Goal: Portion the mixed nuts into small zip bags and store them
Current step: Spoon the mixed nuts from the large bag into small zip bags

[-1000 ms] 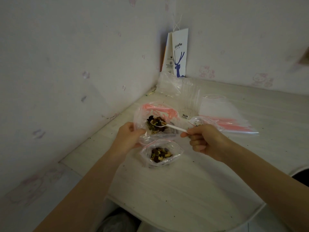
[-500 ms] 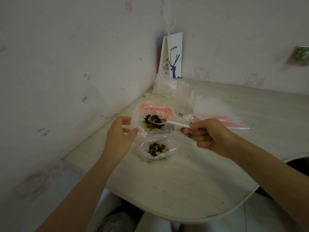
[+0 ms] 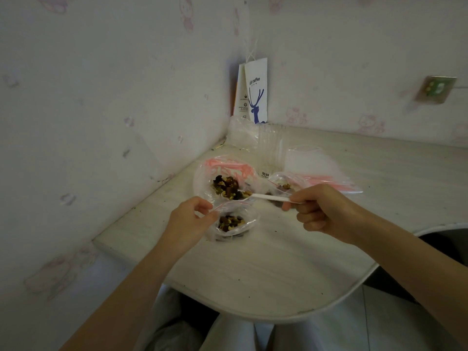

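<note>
Table (image 3: 278,262): pale wood-grain top set into a wall corner, carrying every item. Paper coffee bag (image 3: 256,97): upright in the far left corner, not part of the job. Stack of empty zip bags (image 3: 319,165): flat, pink-sealed, toward the far edge; unused, so by the look of it many portions remain. Large bag (image 3: 202,178): open near the left edge, with a dark heap of mixed nuts (image 3: 226,184) inside, so the supply is not exhausted. Right hand (image 3: 326,214): fingers clamped round the spoon's handle. Left hand (image 3: 187,221): fingers pinching the rim of the small zip bag (image 3: 249,219), holding its mouth open. This bag sits just nearer than the large bag, part-filled and unsealed; judged the portion in progress. Second small bag (image 3: 281,182): nuts inside, lying beside the stack, behind the right hand; sealed or not, cannot tell. Spoon (image 3: 268,197): white plastic, bowl loaded, held between the large bag's heap and the small bag's mouth. Sealing and storing: none visible, judged outstanding.
</note>
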